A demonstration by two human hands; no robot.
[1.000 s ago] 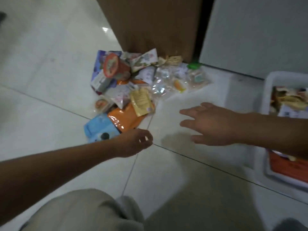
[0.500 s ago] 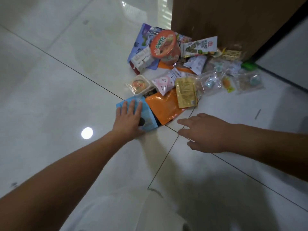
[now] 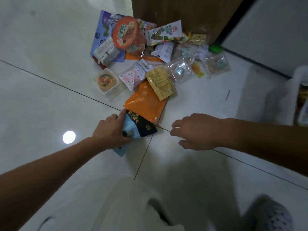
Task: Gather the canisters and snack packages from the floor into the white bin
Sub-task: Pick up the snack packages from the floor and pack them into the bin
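A heap of snack packages lies on the white floor by a brown cabinet. My left hand (image 3: 110,132) grips a light blue and black packet (image 3: 137,127) at the heap's near edge, tilting it up off the tiles. Just beyond it lies an orange pouch (image 3: 145,100) with a tan packet (image 3: 160,83) on top. A red noodle cup (image 3: 128,35) lies on its side at the back of the heap. My right hand (image 3: 197,130) hovers to the right of the blue packet, fingers relaxed, holding nothing. The white bin (image 3: 295,77) shows partly at the right edge.
The brown cabinet (image 3: 180,12) stands right behind the heap. A small clear tub (image 3: 105,80) sits at the heap's left. Clear candy bags (image 3: 198,67) spread to the right. My light trousers (image 3: 133,205) and a grey shoe (image 3: 273,215) fill the bottom.
My left hand went from lying flat on the blue packet to gripping it and lifting its edge. My right hand stays hovering beside it. The view swung and the bin came back in at right.
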